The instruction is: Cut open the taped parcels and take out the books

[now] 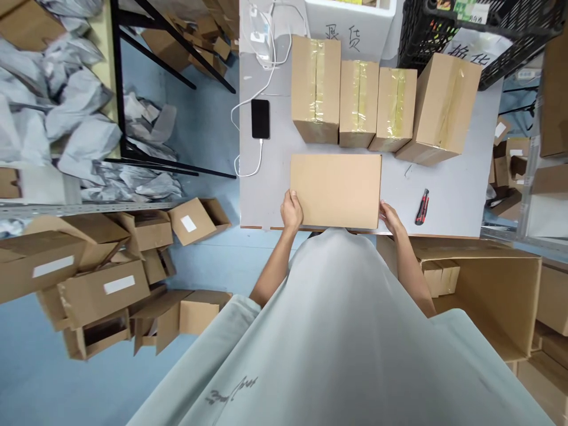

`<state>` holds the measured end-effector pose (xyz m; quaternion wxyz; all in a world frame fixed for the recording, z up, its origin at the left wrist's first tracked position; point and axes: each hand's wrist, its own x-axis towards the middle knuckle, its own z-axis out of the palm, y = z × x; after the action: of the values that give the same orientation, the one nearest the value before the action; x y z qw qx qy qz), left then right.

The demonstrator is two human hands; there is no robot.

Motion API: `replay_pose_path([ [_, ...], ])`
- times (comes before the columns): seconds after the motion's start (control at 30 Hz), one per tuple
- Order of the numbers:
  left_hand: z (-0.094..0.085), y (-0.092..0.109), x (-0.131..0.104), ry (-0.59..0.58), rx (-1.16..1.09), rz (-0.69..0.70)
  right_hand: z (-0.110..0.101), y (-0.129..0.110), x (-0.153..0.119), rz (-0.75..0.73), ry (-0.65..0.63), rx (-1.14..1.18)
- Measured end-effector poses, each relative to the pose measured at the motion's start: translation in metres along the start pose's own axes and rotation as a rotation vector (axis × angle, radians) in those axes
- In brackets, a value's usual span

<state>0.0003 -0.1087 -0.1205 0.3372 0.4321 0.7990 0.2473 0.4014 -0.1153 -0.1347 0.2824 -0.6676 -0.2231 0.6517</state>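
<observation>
A plain closed cardboard box (336, 190) lies at the front edge of the grey table (270, 201). Its left side is gripped by my left hand (291, 210), thumb on top near the edge. My right hand (391, 218) is at the box's right side, its fingertips touching the lower right edge and its palm partly turned up. Behind the box stand several taped cardboard boxes (316, 89) in a row. A red and black box cutter (422, 207) rests to the right of my right hand.
A phone (260, 119) with a white cable lies on the table's left. A white bin (350, 29) and a black crate (426, 35) stand at the back. Opened boxes (106, 290) cover the floor at left; a large open carton (492, 302) is below the table's right edge.
</observation>
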Motion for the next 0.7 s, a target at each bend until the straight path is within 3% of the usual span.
replay_pose_path([
  [0.17, -0.035, -0.024, 0.024, 0.043, -0.106, -0.032, 0.037, -0.011, -0.007, -0.044, -0.066, 0.026],
  [0.27, -0.050, -0.020, 0.029, 0.073, -0.097, 0.058, 0.063, -0.029, -0.019, -0.156, -0.128, 0.033],
  [0.33, -0.053, -0.003, 0.022, 0.067, -0.083, 0.141, 0.077, -0.043, -0.029, -0.226, -0.133, 0.010],
  [0.43, -0.052, 0.039, -0.005, 0.017, -0.143, 0.282, 0.095, -0.062, -0.045, -0.288, -0.169, -0.017],
  [0.5, -0.050, 0.070, -0.027, -0.080, -0.218, 0.364, 0.106, -0.071, -0.056, -0.311, -0.222, -0.016],
  [0.6, -0.052, 0.103, -0.047, -0.151, -0.308, 0.360, 0.123, -0.082, -0.074, -0.317, -0.265, -0.013],
  [0.7, -0.059, 0.114, -0.048, -0.182, -0.355, 0.316, 0.133, -0.094, -0.095, -0.353, -0.263, -0.016],
])
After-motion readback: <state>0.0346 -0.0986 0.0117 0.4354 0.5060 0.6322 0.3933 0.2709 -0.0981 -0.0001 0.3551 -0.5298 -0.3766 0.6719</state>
